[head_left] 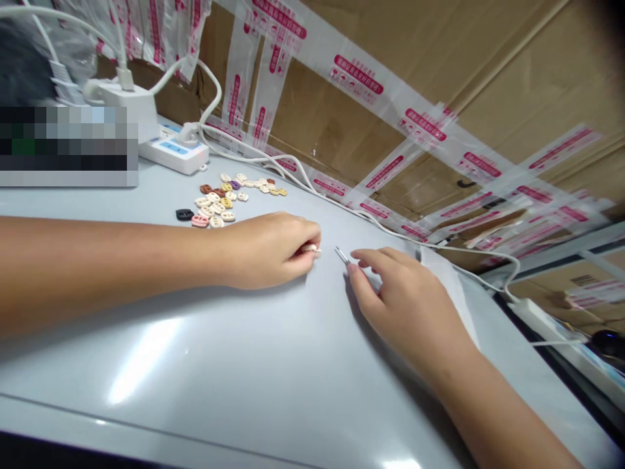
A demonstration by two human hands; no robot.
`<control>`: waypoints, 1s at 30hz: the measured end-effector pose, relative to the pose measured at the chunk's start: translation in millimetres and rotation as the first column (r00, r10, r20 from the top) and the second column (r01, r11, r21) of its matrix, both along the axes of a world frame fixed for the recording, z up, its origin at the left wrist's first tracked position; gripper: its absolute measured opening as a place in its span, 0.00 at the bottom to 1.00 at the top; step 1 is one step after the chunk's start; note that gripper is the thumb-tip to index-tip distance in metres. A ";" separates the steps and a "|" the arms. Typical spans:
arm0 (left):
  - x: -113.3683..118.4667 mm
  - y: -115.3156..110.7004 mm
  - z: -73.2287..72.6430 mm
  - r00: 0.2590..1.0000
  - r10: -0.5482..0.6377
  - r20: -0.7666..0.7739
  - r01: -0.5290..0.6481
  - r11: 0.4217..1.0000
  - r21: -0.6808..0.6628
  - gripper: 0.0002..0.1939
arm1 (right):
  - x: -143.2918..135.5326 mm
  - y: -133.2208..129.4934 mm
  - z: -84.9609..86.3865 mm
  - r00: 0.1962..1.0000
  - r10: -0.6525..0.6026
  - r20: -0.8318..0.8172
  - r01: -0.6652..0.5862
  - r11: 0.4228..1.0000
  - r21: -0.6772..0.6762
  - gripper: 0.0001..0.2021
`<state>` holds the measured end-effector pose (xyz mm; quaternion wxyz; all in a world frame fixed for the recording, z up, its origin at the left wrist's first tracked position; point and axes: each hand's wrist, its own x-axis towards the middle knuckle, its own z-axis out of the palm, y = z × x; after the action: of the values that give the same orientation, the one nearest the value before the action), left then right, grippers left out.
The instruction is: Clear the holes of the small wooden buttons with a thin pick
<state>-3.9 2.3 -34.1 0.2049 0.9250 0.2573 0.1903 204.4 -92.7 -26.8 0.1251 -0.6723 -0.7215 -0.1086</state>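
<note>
My left hand (273, 251) is closed in a pinch above the table, with a small cream button-like piece (310, 248) showing between thumb and forefinger. Facing it from the right, my right hand (405, 299) grips slim metal tweezers (342, 255) between thumb and fingers; most of them are hidden by the hand. The tweezer tips point toward the cream piece, a short gap apart from it. Behind my left wrist lies a loose group of similar pieces (217, 207), mostly cream, some yellow, brown and purple. A pink piece (200, 221) and a black piece (184, 214) lie at its near edge.
A white power strip (176, 153) with plugs and adapters stands at the back left. A white cable (342, 204) runs along the foot of taped cardboard boxes (312, 111). Another power strip (561, 332) sits at the right edge of the grey-white table (234, 365).
</note>
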 end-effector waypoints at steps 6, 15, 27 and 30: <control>2.1 -4.3 0.6 0.994 -0.080 0.069 0.083 0.996 -0.031 0.08 | -18.4 -3.4 -4.0 0.901 0.308 -0.306 -0.268 0.949 0.166 0.07; 1.9 -2.9 -0.6 0.992 -0.108 0.063 0.111 0.993 -0.043 0.07 | -19.8 -0.7 -11.1 0.782 0.244 -0.574 -0.213 0.969 0.123 0.03; 0.9 -1.1 -5.4 0.988 -0.152 0.038 0.152 0.988 -0.004 0.09 | -18.8 2.3 -10.9 0.800 0.200 -0.565 -0.169 0.980 0.107 0.04; 2.2 -0.7 -1.5 0.993 -0.094 0.074 0.100 0.991 -0.085 0.06 | -18.3 3.0 -12.4 0.803 0.189 -0.565 -0.160 0.982 0.101 0.04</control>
<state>-1.7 1.6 -35.6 0.2636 0.9191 0.2129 0.2009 186.2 -89.7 -39.2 0.3612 -0.6013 -0.7067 0.0926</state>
